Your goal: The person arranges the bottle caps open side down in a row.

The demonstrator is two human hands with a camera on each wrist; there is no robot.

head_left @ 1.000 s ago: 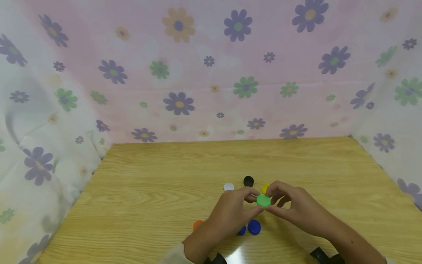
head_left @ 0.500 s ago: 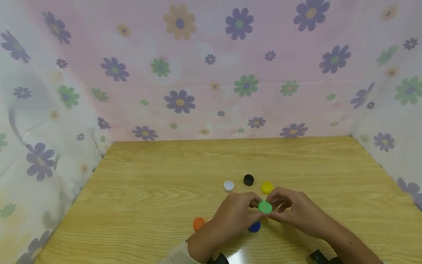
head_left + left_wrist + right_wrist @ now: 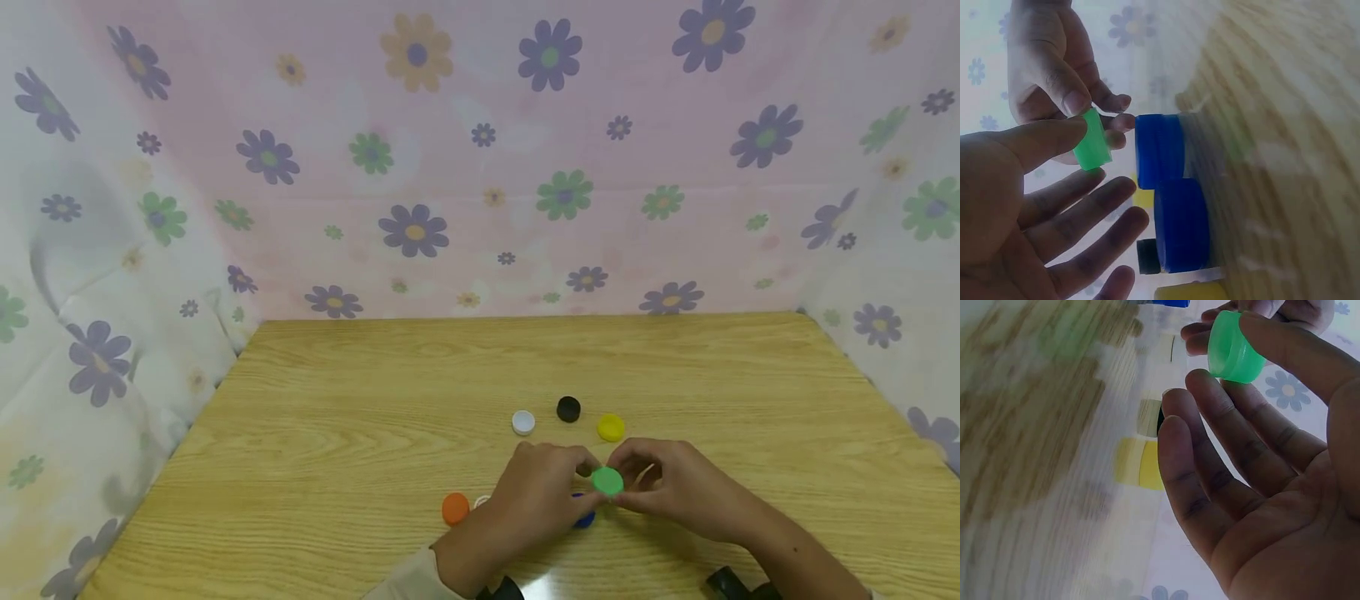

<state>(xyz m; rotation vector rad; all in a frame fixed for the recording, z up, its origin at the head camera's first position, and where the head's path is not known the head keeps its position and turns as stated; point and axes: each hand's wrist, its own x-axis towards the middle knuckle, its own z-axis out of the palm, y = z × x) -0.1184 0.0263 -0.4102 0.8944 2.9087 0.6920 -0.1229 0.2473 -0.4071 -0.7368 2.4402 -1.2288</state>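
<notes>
Toward the person's own side the green cap [image 3: 607,481] had come a little, carried between the left hand [image 3: 536,487] and the right hand [image 3: 682,485], and the yellow cap [image 3: 611,427], partly covered a second earlier, showed whole. Around it all hung a flowered cloth [image 3: 465,167], walling in the back and both sides of the wood-grained bench [image 3: 375,400]. Both hands met over the near part of the bench, each pinching the green cap between thumb and index finger from its own side, the other fingers loose; I took that shared hold as a way to steady so small a thing without covering its flat top. From the right wrist its hollow seemed turned down, and it was clear of the bench.

Two blue caps [image 3: 1182,225] sat low beneath the left hand, probably where they were easily reached. Beyond the hands, the white cap [image 3: 523,422], the black cap [image 3: 568,409] and the yellow one lay spaced in a shallow arc, perhaps kept apart from the work. By the left forearm lay an orange cap [image 3: 455,508], and just beside it a white piece [image 3: 481,502], mostly hidden.
</notes>
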